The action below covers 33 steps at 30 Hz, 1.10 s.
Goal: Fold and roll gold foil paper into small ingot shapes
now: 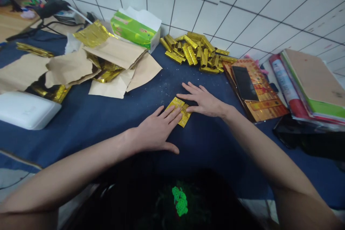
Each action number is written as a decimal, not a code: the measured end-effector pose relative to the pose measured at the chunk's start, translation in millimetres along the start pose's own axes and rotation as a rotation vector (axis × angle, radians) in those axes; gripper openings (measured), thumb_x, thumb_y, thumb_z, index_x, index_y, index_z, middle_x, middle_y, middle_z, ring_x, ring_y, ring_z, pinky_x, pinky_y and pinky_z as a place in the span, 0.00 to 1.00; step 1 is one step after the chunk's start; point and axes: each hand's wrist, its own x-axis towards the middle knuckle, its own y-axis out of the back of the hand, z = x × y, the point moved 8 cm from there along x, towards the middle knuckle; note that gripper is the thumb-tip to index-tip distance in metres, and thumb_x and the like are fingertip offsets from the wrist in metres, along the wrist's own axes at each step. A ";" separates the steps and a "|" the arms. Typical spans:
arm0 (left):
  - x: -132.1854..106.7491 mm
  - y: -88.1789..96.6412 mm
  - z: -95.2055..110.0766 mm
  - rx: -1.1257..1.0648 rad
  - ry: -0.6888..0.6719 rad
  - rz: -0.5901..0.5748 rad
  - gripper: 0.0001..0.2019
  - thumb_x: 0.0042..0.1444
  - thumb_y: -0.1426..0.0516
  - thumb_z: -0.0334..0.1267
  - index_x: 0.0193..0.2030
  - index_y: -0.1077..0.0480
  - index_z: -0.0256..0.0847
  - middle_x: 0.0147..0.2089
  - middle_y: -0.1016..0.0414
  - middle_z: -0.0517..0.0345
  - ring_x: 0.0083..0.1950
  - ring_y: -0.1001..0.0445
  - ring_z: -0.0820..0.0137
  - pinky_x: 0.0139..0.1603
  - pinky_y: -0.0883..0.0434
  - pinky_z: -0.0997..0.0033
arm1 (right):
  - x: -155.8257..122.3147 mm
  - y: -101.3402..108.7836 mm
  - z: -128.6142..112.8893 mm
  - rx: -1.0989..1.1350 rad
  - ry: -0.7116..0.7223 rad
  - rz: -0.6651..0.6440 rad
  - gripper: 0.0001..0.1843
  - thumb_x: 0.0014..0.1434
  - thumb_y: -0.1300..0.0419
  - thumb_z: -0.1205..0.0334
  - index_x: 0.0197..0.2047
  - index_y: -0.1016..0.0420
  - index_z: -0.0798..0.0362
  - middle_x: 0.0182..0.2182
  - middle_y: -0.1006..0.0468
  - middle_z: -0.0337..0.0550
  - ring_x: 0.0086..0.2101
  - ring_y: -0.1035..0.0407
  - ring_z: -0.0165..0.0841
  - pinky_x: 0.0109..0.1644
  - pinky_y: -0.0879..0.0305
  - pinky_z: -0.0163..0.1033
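My left hand (157, 129) lies flat with its fingers spread on a small folded piece of gold foil paper (180, 112), covering part of it. My right hand (202, 100) rests on the dark blue cloth (129, 129) just beyond, its fingertips and thumb at or close to the foil's upper edge. Neither hand is curled around the foil. A heap of folded gold foil sticks (192, 52) lies further ahead, out of reach of my fingertips.
Torn brown paper sheets (115, 68) with gold foil (93, 34) lie at left, beside a white plastic case (27, 110) and a green tissue box (134, 28). A black phone (244, 83) rests on a red-gold packet (262, 106). Stacked books (309, 82) sit at right against a white tiled wall (215, 3).
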 end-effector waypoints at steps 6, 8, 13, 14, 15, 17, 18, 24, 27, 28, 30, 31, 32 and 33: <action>-0.1 -2.3 2.2 0.029 0.020 0.001 0.52 0.44 0.57 0.70 0.66 0.57 0.28 0.68 0.59 0.39 0.68 0.61 0.53 0.64 0.57 0.49 | -21.9 12.6 -33.6 -0.014 -0.084 0.193 0.33 0.62 0.61 0.44 0.65 0.56 0.52 0.65 0.55 0.49 0.64 0.63 0.39 0.62 0.61 0.58; 0.6 -4.4 2.7 0.035 0.012 -0.007 0.53 0.43 0.57 0.71 0.66 0.56 0.27 0.68 0.58 0.37 0.69 0.62 0.53 0.64 0.57 0.49 | -26.9 0.4 -60.8 -0.040 0.031 0.149 0.41 0.59 0.61 0.38 0.66 0.61 0.57 0.65 0.57 0.52 0.64 0.66 0.40 0.63 0.63 0.57; 0.4 -6.2 3.2 0.049 0.020 -0.005 0.53 0.43 0.56 0.71 0.66 0.56 0.27 0.68 0.58 0.38 0.68 0.60 0.53 0.64 0.58 0.48 | -30.7 -32.1 -65.2 -0.125 0.005 0.129 0.45 0.57 0.63 0.36 0.66 0.66 0.62 0.65 0.58 0.57 0.64 0.66 0.43 0.63 0.66 0.60; -0.6 -5.5 4.2 0.056 0.022 -0.002 0.53 0.43 0.56 0.71 0.66 0.56 0.28 0.68 0.59 0.38 0.68 0.60 0.54 0.64 0.58 0.48 | -30.5 -34.9 -60.3 -0.139 -0.018 0.137 0.45 0.58 0.63 0.36 0.66 0.65 0.61 0.65 0.58 0.57 0.64 0.66 0.43 0.62 0.66 0.60; -2.0 -4.7 5.9 0.062 0.022 -0.001 0.52 0.44 0.56 0.70 0.65 0.55 0.28 0.68 0.59 0.38 0.68 0.59 0.54 0.64 0.57 0.49 | -30.1 -36.7 -56.1 -0.149 -0.036 0.140 0.44 0.58 0.64 0.37 0.66 0.64 0.61 0.65 0.58 0.56 0.64 0.66 0.43 0.62 0.66 0.61; -5.7 -3.5 10.1 0.075 0.018 -0.008 0.51 0.44 0.55 0.70 0.65 0.52 0.28 0.68 0.58 0.38 0.68 0.57 0.54 0.64 0.57 0.50 | -29.3 -37.8 -51.3 -0.160 -0.053 0.142 0.43 0.58 0.64 0.37 0.66 0.63 0.61 0.65 0.58 0.55 0.64 0.65 0.43 0.62 0.66 0.61; -7.8 -3.2 12.5 0.078 0.013 -0.016 0.51 0.44 0.55 0.70 0.64 0.51 0.27 0.67 0.57 0.37 0.68 0.56 0.54 0.64 0.56 0.50 | -28.9 -37.8 -50.8 -0.161 -0.055 0.141 0.43 0.58 0.64 0.37 0.66 0.63 0.60 0.65 0.58 0.55 0.64 0.65 0.43 0.62 0.66 0.62; -14.6 -2.1 20.9 0.084 -0.018 -0.032 0.53 0.41 0.52 0.70 0.63 0.49 0.25 0.66 0.54 0.36 0.67 0.54 0.53 0.64 0.53 0.52 | -29.9 -32.4 -49.4 -0.114 -0.050 0.114 0.43 0.58 0.63 0.36 0.66 0.63 0.58 0.65 0.59 0.53 0.64 0.66 0.43 0.62 0.68 0.62; -13.8 -2.0 20.9 0.079 -0.021 -0.038 0.54 0.40 0.51 0.70 0.63 0.49 0.24 0.66 0.54 0.34 0.67 0.54 0.51 0.64 0.53 0.51 | -30.7 -21.5 -48.5 -0.024 -0.039 0.083 0.43 0.58 0.63 0.36 0.67 0.66 0.56 0.66 0.61 0.52 0.64 0.66 0.41 0.62 0.66 0.60; -13.4 -1.6 20.8 0.076 -0.021 -0.036 0.54 0.40 0.51 0.70 0.63 0.50 0.24 0.66 0.54 0.34 0.67 0.53 0.51 0.63 0.52 0.51 | -30.3 -16.4 -50.0 0.002 -0.038 0.089 0.42 0.59 0.64 0.37 0.67 0.68 0.56 0.66 0.61 0.51 0.64 0.66 0.40 0.63 0.66 0.58; -12.6 -1.0 20.4 0.068 -0.019 -0.035 0.54 0.40 0.50 0.70 0.63 0.49 0.24 0.66 0.54 0.33 0.67 0.54 0.51 0.63 0.52 0.51 | -27.4 -8.2 -57.1 0.013 -0.028 0.123 0.43 0.59 0.64 0.37 0.66 0.69 0.58 0.66 0.63 0.52 0.64 0.68 0.39 0.63 0.67 0.57; -12.2 -0.7 20.0 0.062 -0.015 -0.034 0.54 0.39 0.50 0.70 0.63 0.49 0.25 0.66 0.54 0.34 0.67 0.55 0.51 0.63 0.52 0.51 | -24.8 -8.3 -63.1 0.004 -0.002 0.120 0.44 0.58 0.64 0.36 0.66 0.68 0.59 0.66 0.63 0.53 0.64 0.69 0.40 0.63 0.68 0.57; -12.0 -0.5 19.6 0.057 -0.009 -0.034 0.54 0.39 0.49 0.70 0.63 0.49 0.25 0.66 0.54 0.34 0.67 0.55 0.50 0.63 0.52 0.51 | -21.8 -10.9 -69.5 -0.009 0.032 0.110 0.44 0.58 0.64 0.36 0.66 0.66 0.60 0.66 0.63 0.54 0.64 0.69 0.41 0.63 0.68 0.58; -11.8 -0.3 19.1 0.054 -0.003 -0.034 0.54 0.38 0.49 0.70 0.63 0.49 0.25 0.66 0.54 0.34 0.67 0.56 0.50 0.63 0.52 0.51 | -18.7 -15.5 -74.5 -0.020 0.062 0.092 0.45 0.57 0.64 0.36 0.66 0.64 0.60 0.65 0.62 0.54 0.64 0.68 0.41 0.63 0.68 0.58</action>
